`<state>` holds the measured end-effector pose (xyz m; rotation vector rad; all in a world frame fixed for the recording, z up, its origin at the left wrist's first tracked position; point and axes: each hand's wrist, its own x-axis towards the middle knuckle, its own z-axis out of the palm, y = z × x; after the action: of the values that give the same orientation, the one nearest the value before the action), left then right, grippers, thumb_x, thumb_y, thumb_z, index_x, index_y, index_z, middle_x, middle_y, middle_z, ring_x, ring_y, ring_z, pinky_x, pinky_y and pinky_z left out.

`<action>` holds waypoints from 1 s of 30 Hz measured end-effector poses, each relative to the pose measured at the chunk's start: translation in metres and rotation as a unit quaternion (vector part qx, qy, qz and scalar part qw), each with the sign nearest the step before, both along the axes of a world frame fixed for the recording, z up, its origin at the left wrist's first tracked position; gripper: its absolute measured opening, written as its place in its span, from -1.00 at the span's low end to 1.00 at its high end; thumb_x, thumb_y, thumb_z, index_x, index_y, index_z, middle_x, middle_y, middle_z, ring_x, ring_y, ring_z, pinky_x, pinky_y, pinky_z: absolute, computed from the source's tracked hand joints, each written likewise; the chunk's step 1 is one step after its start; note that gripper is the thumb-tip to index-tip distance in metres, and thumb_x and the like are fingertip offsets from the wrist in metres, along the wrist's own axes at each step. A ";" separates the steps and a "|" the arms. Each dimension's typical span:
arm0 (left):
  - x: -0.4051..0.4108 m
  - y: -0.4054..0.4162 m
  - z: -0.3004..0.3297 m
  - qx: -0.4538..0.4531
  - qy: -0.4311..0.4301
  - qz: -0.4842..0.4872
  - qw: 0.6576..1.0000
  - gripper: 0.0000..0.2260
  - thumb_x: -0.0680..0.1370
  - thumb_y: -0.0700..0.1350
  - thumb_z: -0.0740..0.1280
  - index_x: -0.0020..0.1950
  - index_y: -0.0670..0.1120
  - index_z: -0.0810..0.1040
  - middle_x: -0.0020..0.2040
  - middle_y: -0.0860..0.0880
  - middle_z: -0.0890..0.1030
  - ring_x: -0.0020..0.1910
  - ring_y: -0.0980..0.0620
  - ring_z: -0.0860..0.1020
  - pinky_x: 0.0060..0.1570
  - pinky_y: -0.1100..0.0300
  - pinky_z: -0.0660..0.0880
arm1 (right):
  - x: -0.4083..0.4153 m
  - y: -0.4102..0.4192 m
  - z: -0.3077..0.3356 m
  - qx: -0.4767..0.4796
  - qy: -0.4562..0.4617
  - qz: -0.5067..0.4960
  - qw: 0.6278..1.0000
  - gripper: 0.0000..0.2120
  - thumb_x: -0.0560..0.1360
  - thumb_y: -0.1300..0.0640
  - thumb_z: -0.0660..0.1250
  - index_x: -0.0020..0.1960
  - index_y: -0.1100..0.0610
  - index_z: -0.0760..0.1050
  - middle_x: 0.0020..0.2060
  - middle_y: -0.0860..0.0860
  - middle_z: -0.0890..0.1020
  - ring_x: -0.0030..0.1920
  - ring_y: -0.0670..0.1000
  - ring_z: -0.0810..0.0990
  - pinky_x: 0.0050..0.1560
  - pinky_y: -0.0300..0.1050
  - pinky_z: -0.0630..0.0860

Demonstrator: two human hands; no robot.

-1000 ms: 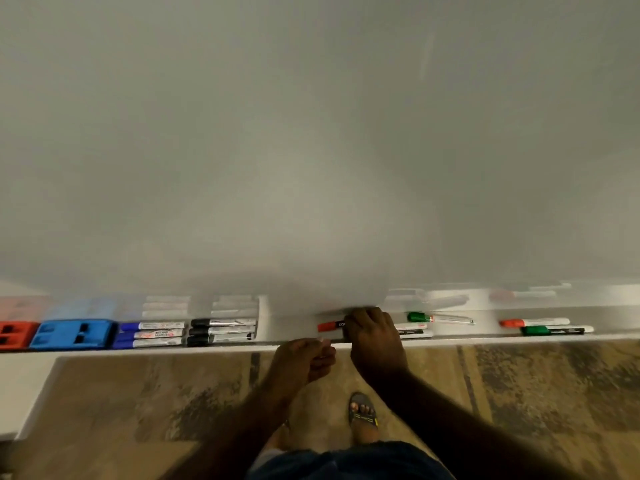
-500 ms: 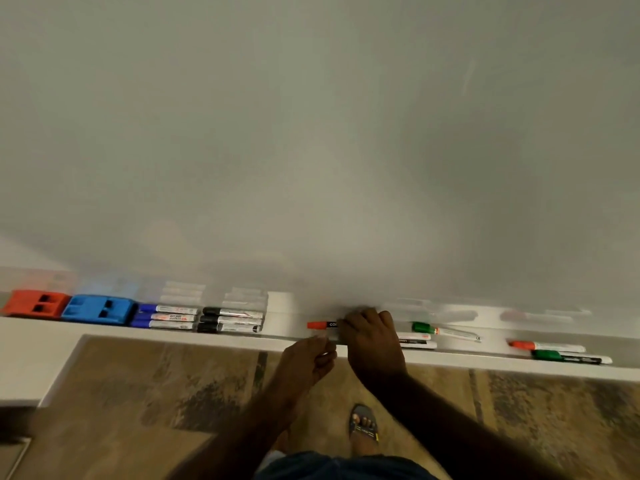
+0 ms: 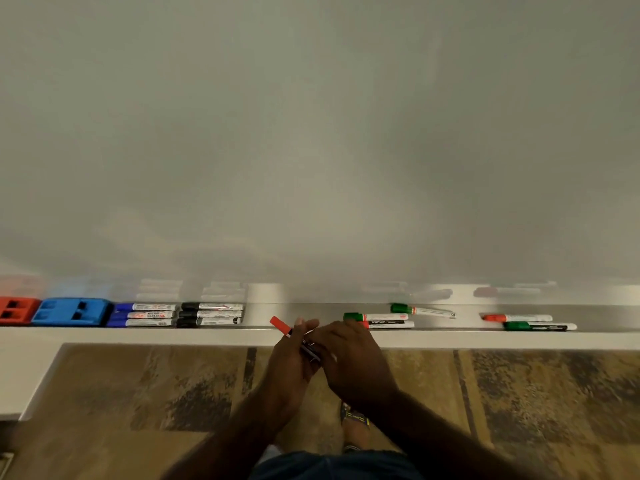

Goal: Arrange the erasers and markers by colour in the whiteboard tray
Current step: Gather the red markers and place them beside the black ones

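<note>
The red eraser is cut off by the left edge.

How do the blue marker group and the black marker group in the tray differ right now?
The blue markers have blue caps and lie next to the blue eraser; the black markers have black caps and lie further right, beside bare tray. Both groups are three markers side by side, caps pointing left.
</note>
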<state>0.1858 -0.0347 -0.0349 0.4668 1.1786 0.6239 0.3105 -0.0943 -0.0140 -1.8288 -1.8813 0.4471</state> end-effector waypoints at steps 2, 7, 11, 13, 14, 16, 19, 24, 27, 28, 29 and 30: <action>0.001 -0.002 0.000 -0.019 -0.014 0.003 1.000 -0.62 0.68 0.03 0.20 0.27 -0.26 0.54 0.15 -0.29 0.69 0.08 -0.24 0.70 0.08 -0.09 0.61 | 0.017 -0.006 -0.003 -0.004 0.001 -0.032 0.999 -0.83 0.51 0.21 0.42 0.07 0.06 0.68 -0.05 -0.01 0.69 -0.02 0.01 0.60 0.09 -0.08 0.51; 0.005 -0.009 0.001 -0.020 -0.022 -0.025 0.999 -0.60 0.71 0.00 0.13 0.31 -0.31 0.48 0.20 -0.32 0.66 0.18 -0.31 0.65 0.31 -0.24 0.49 | 0.071 -0.009 -0.021 -0.061 -0.092 -0.081 0.991 -0.80 0.50 0.29 0.38 0.07 0.13 0.68 -0.06 0.06 0.66 -0.04 0.11 0.60 -0.01 -0.02 0.54; 0.010 -0.009 0.003 -0.022 -0.011 -0.042 0.999 -0.59 0.72 0.00 0.11 0.31 -0.32 0.48 0.19 -0.32 0.66 0.16 -0.29 0.66 0.22 -0.17 0.56 | 0.100 -0.011 -0.035 -0.108 -0.144 -0.089 0.980 -0.77 0.54 0.21 0.34 0.16 0.10 0.65 0.07 0.04 0.65 0.09 0.08 0.57 0.11 -0.03 0.56; 0.011 -0.010 0.004 -0.022 -0.015 -0.049 0.998 -0.58 0.72 0.01 0.11 0.32 -0.32 0.47 0.17 -0.30 0.68 0.13 -0.27 0.68 0.12 -0.10 0.63 | 0.107 -0.010 -0.039 -0.127 -0.165 -0.078 0.975 -0.74 0.56 0.16 0.31 0.22 0.06 0.63 0.12 0.01 0.62 0.15 0.07 0.54 0.16 -0.02 0.52; 0.012 -0.010 0.004 -0.022 -0.018 -0.051 0.998 -0.58 0.72 0.01 0.11 0.33 -0.32 0.47 0.17 -0.29 0.68 0.12 -0.26 0.69 0.08 -0.07 0.65 | 0.109 -0.010 -0.040 -0.134 -0.172 -0.073 0.973 -0.73 0.57 0.14 0.31 0.24 0.05 0.61 0.13 0.00 0.61 0.17 0.07 0.52 0.18 -0.02 0.51; 0.013 -0.009 0.005 -0.022 -0.020 -0.055 0.998 -0.58 0.72 0.01 0.10 0.33 -0.31 0.47 0.16 -0.27 0.69 0.11 -0.25 0.69 0.03 -0.03 0.67 | 0.111 -0.010 -0.043 -0.144 -0.179 -0.073 0.971 -0.72 0.57 0.11 0.32 0.27 0.03 0.59 0.15 0.00 0.59 0.18 0.07 0.51 0.20 -0.01 0.49; 0.013 -0.008 0.005 -0.022 -0.015 -0.056 0.998 -0.58 0.71 0.02 0.12 0.32 -0.30 0.48 0.16 -0.27 0.69 0.11 -0.25 0.69 0.07 -0.07 0.66 | 0.113 -0.010 -0.045 -0.150 -0.187 -0.073 0.968 -0.72 0.57 0.08 0.32 0.28 0.03 0.57 0.17 0.01 0.57 0.18 0.08 0.50 0.20 0.00 0.48; 0.015 -0.010 0.004 -0.027 -0.019 -0.044 0.998 -0.60 0.71 0.01 0.13 0.31 -0.30 0.48 0.19 -0.31 0.67 0.14 -0.28 0.67 0.21 -0.17 0.56 | 0.118 -0.009 -0.046 -0.155 -0.173 -0.079 0.969 -0.77 0.55 0.10 0.34 0.20 0.04 0.56 0.15 0.01 0.56 0.16 0.09 0.51 0.17 -0.01 0.48; 0.017 -0.011 0.003 -0.039 -0.017 -0.044 0.998 -0.60 0.71 0.01 0.13 0.32 -0.29 0.49 0.22 -0.31 0.65 0.16 -0.28 0.66 0.21 -0.15 0.56 | 0.118 -0.011 -0.049 -0.162 -0.176 -0.083 0.968 -0.74 0.53 0.11 0.39 0.21 0.03 0.54 0.17 0.01 0.57 0.17 0.08 0.51 0.18 -0.01 0.48; 0.018 -0.012 0.003 -0.042 -0.017 -0.046 0.998 -0.60 0.71 0.01 0.13 0.32 -0.28 0.49 0.22 -0.31 0.65 0.16 -0.27 0.67 0.20 -0.14 0.57 | 0.117 -0.011 -0.050 -0.163 -0.173 -0.086 0.967 -0.70 0.52 0.09 0.41 0.24 0.03 0.54 0.19 0.01 0.57 0.19 0.08 0.50 0.21 0.00 0.48; 0.018 -0.013 0.002 -0.044 -0.019 -0.047 0.998 -0.61 0.71 0.01 0.13 0.32 -0.27 0.49 0.21 -0.30 0.66 0.15 -0.26 0.67 0.18 -0.13 0.58 | 0.117 -0.011 -0.050 -0.165 -0.171 -0.089 0.967 -0.66 0.51 0.08 0.43 0.28 0.02 0.53 0.21 0.00 0.56 0.21 0.08 0.50 0.23 0.01 0.48; 0.019 -0.014 0.003 -0.046 -0.020 -0.050 0.998 -0.61 0.71 0.01 0.13 0.32 -0.26 0.49 0.20 -0.28 0.67 0.14 -0.25 0.68 0.16 -0.11 0.59 | 0.116 -0.011 -0.050 -0.169 -0.171 -0.090 0.967 -0.63 0.51 0.07 0.43 0.31 0.01 0.53 0.23 0.00 0.56 0.22 0.09 0.49 0.25 0.02 0.48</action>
<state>0.2045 -0.0483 -0.0323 0.4304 1.1340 0.4895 0.4269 -0.1054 -0.0644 -2.4127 -1.9194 0.4295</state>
